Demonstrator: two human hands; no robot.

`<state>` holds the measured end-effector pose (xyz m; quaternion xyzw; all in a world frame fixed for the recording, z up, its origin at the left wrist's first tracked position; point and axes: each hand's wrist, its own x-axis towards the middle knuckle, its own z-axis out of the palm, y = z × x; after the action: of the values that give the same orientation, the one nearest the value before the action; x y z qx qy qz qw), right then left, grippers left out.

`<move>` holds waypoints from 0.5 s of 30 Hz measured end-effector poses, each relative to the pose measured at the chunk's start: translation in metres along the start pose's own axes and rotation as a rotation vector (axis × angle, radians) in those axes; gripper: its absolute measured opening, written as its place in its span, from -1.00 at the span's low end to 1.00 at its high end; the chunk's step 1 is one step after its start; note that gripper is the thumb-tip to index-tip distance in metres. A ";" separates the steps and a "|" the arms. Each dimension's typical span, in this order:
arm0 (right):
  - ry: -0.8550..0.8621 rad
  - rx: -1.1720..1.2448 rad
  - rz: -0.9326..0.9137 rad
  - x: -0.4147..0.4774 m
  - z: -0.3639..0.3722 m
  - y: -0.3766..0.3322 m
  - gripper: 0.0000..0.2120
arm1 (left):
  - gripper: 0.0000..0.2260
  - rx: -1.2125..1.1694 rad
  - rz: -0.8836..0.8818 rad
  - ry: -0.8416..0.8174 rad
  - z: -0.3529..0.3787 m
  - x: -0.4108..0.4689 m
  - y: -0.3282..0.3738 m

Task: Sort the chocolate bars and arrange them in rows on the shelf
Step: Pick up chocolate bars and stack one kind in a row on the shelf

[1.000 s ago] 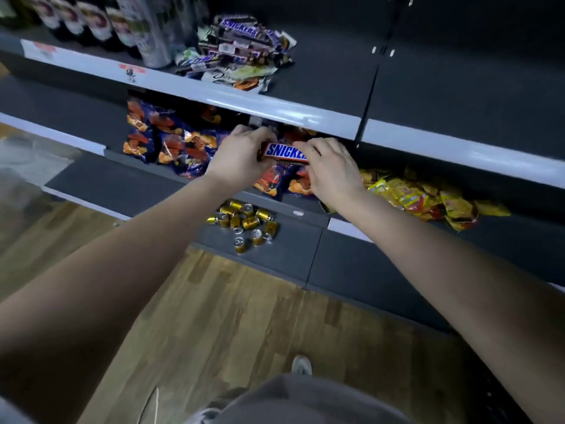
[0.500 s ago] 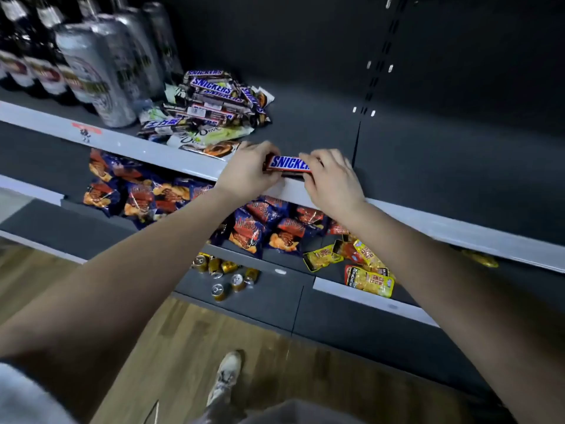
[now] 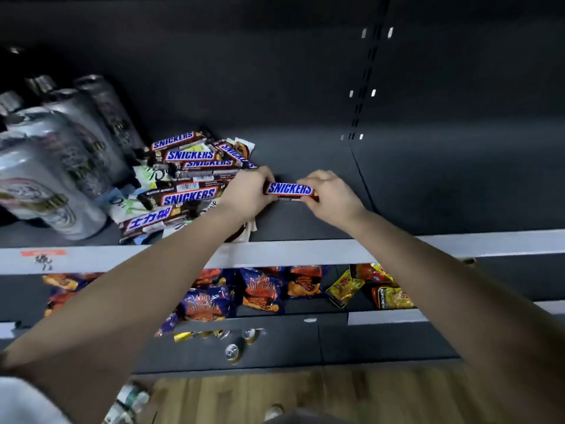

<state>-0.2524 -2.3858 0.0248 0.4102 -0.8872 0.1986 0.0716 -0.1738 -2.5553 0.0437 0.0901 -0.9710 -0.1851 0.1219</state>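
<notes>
Snickers bar (image 3: 289,189) between left grip (image 3: 247,194) and right grip (image 3: 330,194), one end in each

Tall silver cans (image 3: 52,179) are standing in a row at far left, badly blurred. Blue-and-orange snack bags (image 3: 263,290) are lying jumbled on the lower tier (image 3: 385,317). Yellow packets (image 3: 345,289) are lying just beside them, to the right. Small gold cans (image 3: 232,351) are sitting clustered on the bottom tier (image 3: 367,344). Wooden floor (image 3: 336,396) is showing beneath. A red label (image 3: 43,253) is sticking at left, with handwriting under it that is unreadable.
</notes>
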 end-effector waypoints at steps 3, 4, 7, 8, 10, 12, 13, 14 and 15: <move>0.054 -0.026 0.059 0.006 0.007 -0.001 -0.66 | -0.73 -0.015 0.031 0.024 0.004 0.013 -0.007; 0.066 -0.033 0.070 0.009 0.009 -0.002 -0.67 | -0.70 -0.035 0.039 0.034 0.007 0.017 -0.009; 0.095 -0.039 0.117 0.021 0.013 -0.003 -0.69 | -0.68 -0.072 0.044 0.059 0.014 0.027 -0.014; 0.107 -0.037 0.135 0.025 0.015 -0.004 -0.70 | -0.70 -0.069 0.042 0.066 0.016 0.030 -0.013; 0.125 -0.033 0.167 0.034 0.017 -0.005 -0.70 | -0.74 -0.066 0.032 0.069 0.019 0.037 -0.012; 0.134 -0.024 0.197 0.045 0.018 -0.004 -0.70 | -0.71 -0.079 0.009 0.071 0.022 0.046 -0.009; 0.136 -0.021 0.207 0.051 0.018 -0.002 -0.70 | -0.69 -0.090 -0.003 0.080 0.025 0.051 -0.009; 0.135 -0.022 0.215 0.056 0.019 0.000 -0.69 | -0.67 -0.104 -0.017 0.093 0.027 0.056 -0.008; 0.134 -0.023 0.221 0.061 0.019 0.001 -0.69 | -0.66 -0.123 -0.033 0.109 0.030 0.061 -0.008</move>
<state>-0.2924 -2.4353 0.0242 0.2947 -0.9225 0.2220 0.1133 -0.2392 -2.5658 0.0265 0.1082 -0.9480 -0.2413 0.1768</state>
